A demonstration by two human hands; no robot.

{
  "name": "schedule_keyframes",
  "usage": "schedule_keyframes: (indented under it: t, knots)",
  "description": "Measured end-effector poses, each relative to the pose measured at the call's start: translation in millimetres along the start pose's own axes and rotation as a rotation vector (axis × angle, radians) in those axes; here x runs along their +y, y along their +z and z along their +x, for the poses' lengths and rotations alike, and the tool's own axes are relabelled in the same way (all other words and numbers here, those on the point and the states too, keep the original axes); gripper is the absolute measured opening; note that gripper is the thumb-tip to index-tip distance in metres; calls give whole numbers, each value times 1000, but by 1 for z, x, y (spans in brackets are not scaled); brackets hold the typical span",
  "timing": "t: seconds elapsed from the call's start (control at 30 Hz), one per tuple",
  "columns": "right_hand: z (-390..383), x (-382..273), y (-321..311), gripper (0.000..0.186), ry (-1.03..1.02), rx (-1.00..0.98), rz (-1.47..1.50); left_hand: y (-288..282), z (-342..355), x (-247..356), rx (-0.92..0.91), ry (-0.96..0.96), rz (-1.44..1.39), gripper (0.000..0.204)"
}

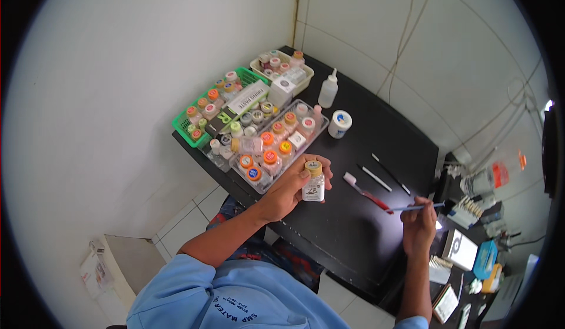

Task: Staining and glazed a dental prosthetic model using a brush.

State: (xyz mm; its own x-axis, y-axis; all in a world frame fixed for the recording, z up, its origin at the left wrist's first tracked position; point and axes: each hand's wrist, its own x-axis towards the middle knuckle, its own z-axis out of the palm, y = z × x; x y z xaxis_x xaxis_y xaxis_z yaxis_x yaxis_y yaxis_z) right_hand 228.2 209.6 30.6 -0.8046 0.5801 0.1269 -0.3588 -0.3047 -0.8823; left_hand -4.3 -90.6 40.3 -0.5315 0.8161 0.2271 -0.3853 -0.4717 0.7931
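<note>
My left hand (pixel 288 186) is closed around a small clear jar (pixel 313 189) with a tan lid and a white label, held upright over the near edge of the black table. In my right hand (pixel 419 232), farther right, the fingers pinch a thin blue stick-like tool (pixel 402 209); its exact kind I cannot make out. Just left of that tool lies a red toothbrush (pixel 369 195) with pale bristles. A white pen-like stick (pixel 376 178) and a slim black one (pixel 391 173) rest beyond the toothbrush.
A clear tray (pixel 263 186) of lidded jars, a green basket (pixel 179 121) and a cream basket (pixel 305 82) fill the table's left side. Beyond stand a squeeze bottle (pixel 328 95) and a white tub (pixel 339 127). Boxes, including a white one (pixel 461 250), crowd the right side.
</note>
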Motion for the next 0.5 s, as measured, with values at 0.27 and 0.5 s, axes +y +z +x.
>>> schedule_keyframes:
  t: [0.27, 0.5]
  knots:
    - [-5, -6, 10, 41, 18, -21, 8, -15, -9, -47, 54, 104, 371, 41]
    - [-7, -3, 12, 43, 3, -19, -24, -25, -9, -63, -78, 6, 159, 59]
